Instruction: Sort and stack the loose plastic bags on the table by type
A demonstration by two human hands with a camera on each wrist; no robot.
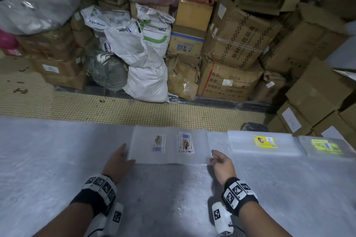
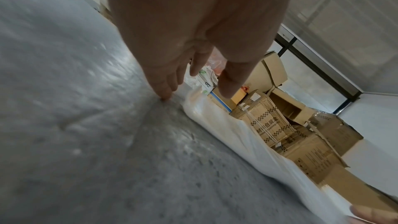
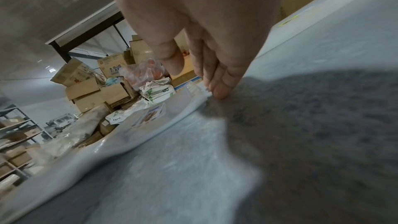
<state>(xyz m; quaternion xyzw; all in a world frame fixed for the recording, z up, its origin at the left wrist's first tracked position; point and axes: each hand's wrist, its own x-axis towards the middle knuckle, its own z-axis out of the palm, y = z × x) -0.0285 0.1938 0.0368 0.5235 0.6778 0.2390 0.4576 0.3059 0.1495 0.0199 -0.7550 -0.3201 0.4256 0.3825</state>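
A: Where was the clear bag stack (image 1: pixel 169 145)?
B: At twelve o'clock on the table (image 1: pixel 57 159), flat between both hands.
A: Were the hands gripping?
B: No. The left hand (image 1: pixel 119 161), at nine o'clock of it, lay with fingers straight, touching its edge; the right hand (image 1: pixel 221 161), at three o'clock, had loose fingertips (image 3: pixel 219 91) touching its corner.
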